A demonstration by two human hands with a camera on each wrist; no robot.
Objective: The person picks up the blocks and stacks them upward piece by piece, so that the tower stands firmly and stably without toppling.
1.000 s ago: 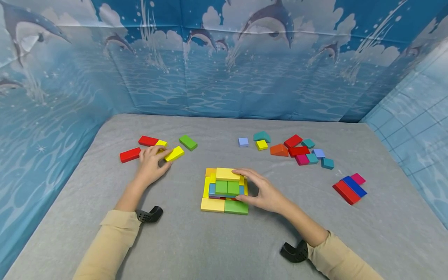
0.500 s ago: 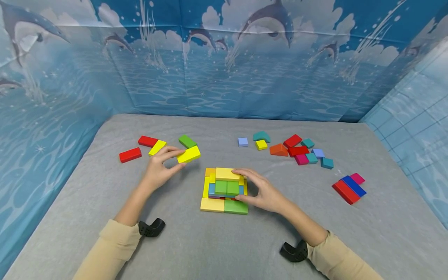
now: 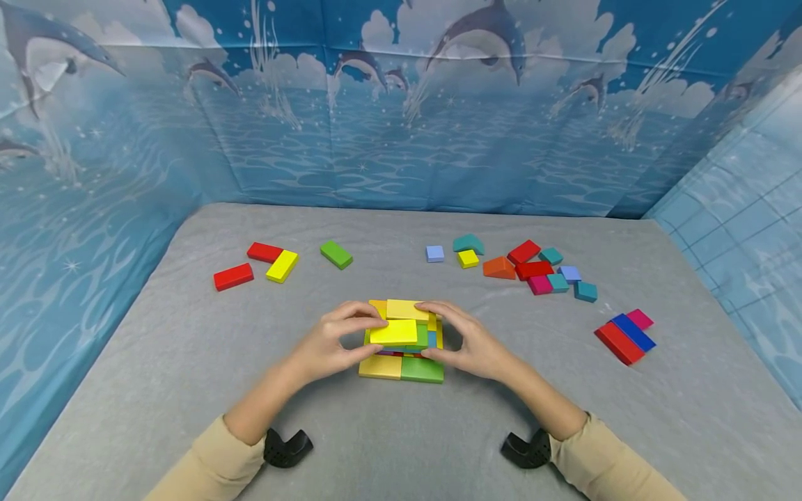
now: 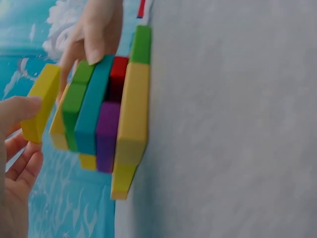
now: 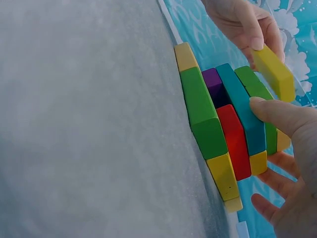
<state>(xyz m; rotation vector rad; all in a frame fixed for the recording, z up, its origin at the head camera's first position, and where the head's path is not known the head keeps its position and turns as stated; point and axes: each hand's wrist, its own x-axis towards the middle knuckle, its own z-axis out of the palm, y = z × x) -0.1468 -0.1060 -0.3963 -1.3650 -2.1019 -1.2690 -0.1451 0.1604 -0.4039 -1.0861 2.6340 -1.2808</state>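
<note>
My left hand (image 3: 337,341) pinches a bright yellow block (image 3: 393,332) between thumb and fingers. In the left wrist view that yellow block (image 4: 41,103) is held just above the top of a layered block stack (image 4: 133,104), with a gap visible. My right hand (image 3: 471,342) grips the stack's right side. Its thumb presses the teal block (image 5: 240,106) at the front, and its fingers reach behind, one at the pale yellow block (image 3: 407,309) on top. Two green blocks sit on the teal one; red (image 5: 233,139) and purple (image 5: 214,85) blocks lie lower.
Back left on the grey cloth lie red blocks (image 3: 234,277), a yellow block (image 3: 282,266) and a green block (image 3: 336,255). Several coloured blocks, including an orange one (image 3: 499,268), are scattered back right. Red (image 3: 619,343), blue and pink blocks lie together at right.
My left hand has picked the yellow block up from the back left and carried it right and nearer, over the stack. My right hand has stayed at the stack.
</note>
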